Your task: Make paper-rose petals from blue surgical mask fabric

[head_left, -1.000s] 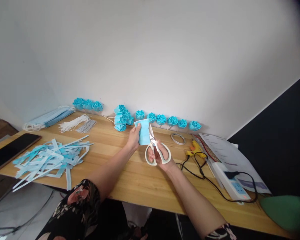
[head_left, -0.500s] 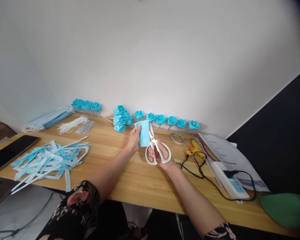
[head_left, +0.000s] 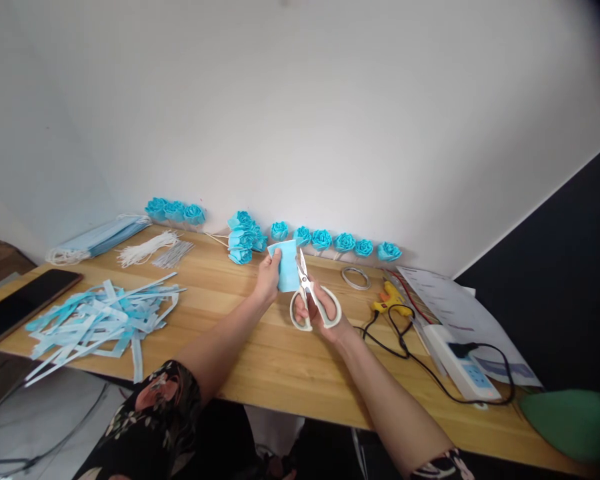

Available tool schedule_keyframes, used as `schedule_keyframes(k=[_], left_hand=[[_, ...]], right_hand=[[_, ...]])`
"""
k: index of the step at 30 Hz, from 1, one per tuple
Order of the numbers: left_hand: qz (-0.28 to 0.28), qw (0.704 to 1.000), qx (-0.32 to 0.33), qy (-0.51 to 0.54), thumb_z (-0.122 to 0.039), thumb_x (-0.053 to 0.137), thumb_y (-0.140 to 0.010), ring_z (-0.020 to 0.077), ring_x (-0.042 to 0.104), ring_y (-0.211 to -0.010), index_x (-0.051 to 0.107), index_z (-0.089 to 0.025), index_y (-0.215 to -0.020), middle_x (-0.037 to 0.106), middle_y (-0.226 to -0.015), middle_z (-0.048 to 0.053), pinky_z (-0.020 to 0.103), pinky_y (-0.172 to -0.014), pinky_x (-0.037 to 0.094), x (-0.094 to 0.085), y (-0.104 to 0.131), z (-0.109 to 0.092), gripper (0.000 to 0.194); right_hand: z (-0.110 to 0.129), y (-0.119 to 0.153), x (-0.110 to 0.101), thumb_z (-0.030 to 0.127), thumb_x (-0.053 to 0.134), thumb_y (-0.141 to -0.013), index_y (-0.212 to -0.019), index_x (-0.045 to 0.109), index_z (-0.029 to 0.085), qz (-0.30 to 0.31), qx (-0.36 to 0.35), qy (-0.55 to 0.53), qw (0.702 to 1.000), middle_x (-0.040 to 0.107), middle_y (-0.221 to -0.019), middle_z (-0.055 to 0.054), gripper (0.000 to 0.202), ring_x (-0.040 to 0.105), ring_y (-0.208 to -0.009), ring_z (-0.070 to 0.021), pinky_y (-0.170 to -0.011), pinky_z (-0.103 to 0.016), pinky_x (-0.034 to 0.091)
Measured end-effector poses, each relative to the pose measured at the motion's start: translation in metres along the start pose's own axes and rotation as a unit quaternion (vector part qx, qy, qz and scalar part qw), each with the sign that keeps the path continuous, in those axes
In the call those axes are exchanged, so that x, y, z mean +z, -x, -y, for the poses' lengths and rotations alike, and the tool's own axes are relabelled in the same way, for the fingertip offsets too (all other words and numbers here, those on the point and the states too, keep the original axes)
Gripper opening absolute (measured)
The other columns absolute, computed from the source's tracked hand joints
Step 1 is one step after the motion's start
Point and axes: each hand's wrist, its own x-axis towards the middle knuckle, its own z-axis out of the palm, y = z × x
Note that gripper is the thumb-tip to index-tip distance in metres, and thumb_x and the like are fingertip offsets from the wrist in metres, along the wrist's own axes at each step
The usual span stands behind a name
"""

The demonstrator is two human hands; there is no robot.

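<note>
Fingers, left hand [head_left: 267, 279]: thumb on the near face of a folded blue sheet [head_left: 289, 270], pinching its left edge; the remaining fingers largely hidden behind it. Fingers, right hand [head_left: 333, 325]: curled about the handle loops of white-handled scissors [head_left: 305, 283], which stand slightly parted.

Blue sheet: one, held above the table [head_left: 260, 360], between the hands; long axis roughly upright in view, running away from the wearer. Scissors: one pair, immediately right of the sheet, tips pointing away and slightly left, nearly parallel to its right edge. Right hand nearer that free edge.

Behind: blue flowers [head_left: 321, 239], in a row by the wall. Left: loose blue strips [head_left: 105, 317].

Obscured: contact between blade and sheet, cannot tell; fold layers, indistinct; phone [head_left: 27, 303], cut off at left; green object [head_left: 570, 423], cut off at right, unidentified.
</note>
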Motion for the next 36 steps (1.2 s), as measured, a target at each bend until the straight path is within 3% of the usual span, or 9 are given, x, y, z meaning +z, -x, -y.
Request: schedule_keyframes(k=[12, 21, 30, 36], left_hand=[[0.044, 0.998, -0.003, -0.039, -0.064, 0.072, -0.062, 0.0071, 0.040, -0.051, 0.051, -0.016, -0.073, 0.047, -0.057, -0.005, 0.020, -0.048, 0.032, 0.003, 0.009, 0.003, 0.054], [0.046, 0.998, -0.024, -0.034, -0.065, 0.073, -0.060, 0.0075, 0.044, -0.048, 0.051, -0.016, -0.074, 0.050, -0.055, -0.005, 0.020, -0.046, 0.034, 0.010, 0.018, 0.003, 0.055], [0.023, 0.999, -0.047, 0.001, -0.063, 0.074, -0.060, 0.0076, 0.046, -0.047, 0.052, -0.016, -0.076, 0.052, -0.055, -0.005, 0.020, -0.046, 0.038, 0.012, 0.019, 0.008, 0.054], [0.020, 0.998, -0.052, 0.001, -0.059, 0.074, -0.064, 0.0077, 0.047, -0.048, 0.053, -0.016, -0.076, 0.054, -0.055, -0.005, 0.020, -0.048, 0.039, 0.013, 0.019, 0.006, 0.049]], right_hand=[[0.006, -0.003, -0.001, 0.053, 0.054, -0.088, -0.092, 0.056, 0.020, -0.007, -0.013, -0.022, 1.000, 0.056, -0.061, 0.001, 0.033, 0.048, -0.050, -0.0124, -0.051, -0.027, 0.046], [0.005, -0.004, -0.002, 0.054, 0.058, -0.085, -0.114, 0.053, 0.023, -0.042, -0.033, -0.025, 0.998, 0.057, -0.060, 0.003, 0.043, 0.048, -0.049, -0.0130, -0.050, -0.028, 0.048], [0.002, -0.004, 0.005, 0.052, 0.060, -0.084, -0.108, 0.055, 0.024, -0.065, -0.058, -0.044, 0.995, 0.053, -0.058, 0.005, 0.037, 0.045, -0.046, -0.0108, -0.044, -0.023, 0.042], [0.003, -0.003, 0.010, 0.050, 0.060, -0.085, -0.114, 0.053, 0.025, -0.062, -0.072, -0.044, 0.995, 0.051, -0.060, 0.005, 0.040, 0.041, -0.046, -0.0087, -0.044, -0.021, 0.040]])
